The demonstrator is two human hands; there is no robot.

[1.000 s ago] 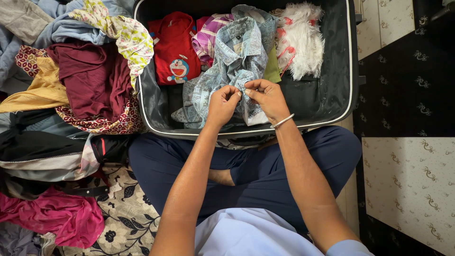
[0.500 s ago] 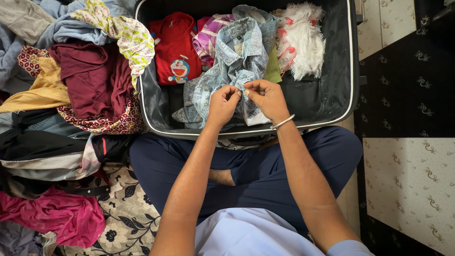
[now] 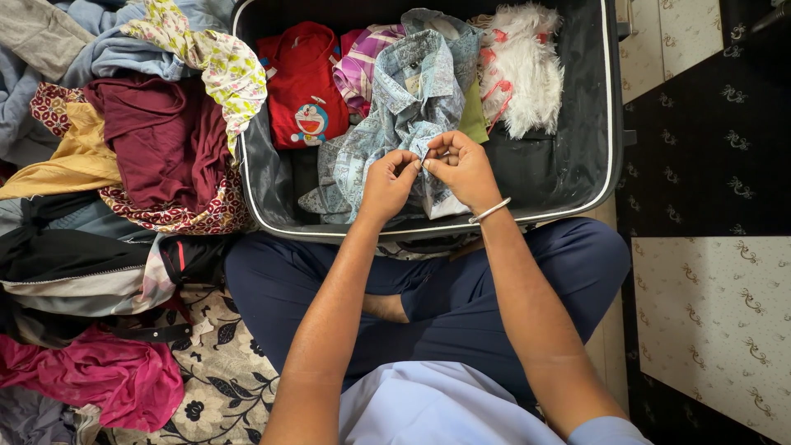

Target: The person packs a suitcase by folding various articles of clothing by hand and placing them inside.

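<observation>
A light blue patterned shirt (image 3: 412, 91) lies spread in an open black suitcase (image 3: 585, 177) in front of me. My left hand (image 3: 387, 181) and my right hand (image 3: 461, 169) meet over the shirt's front edge, each pinching the fabric between fingers and thumb. A metal bangle circles my right wrist. Beside the shirt in the suitcase lie a red top with a cartoon print (image 3: 305, 86), a pink and purple checked garment (image 3: 362, 62), a green piece (image 3: 474, 119) and a white fluffy garment (image 3: 519, 66).
I sit cross-legged in dark blue trousers (image 3: 445, 288) against the suitcase. A heap of clothes (image 3: 124, 165) covers the left side, with a maroon piece, a yellow one and a pink one (image 3: 91, 375). Patterned black and cream floor (image 3: 709, 247) runs on the right.
</observation>
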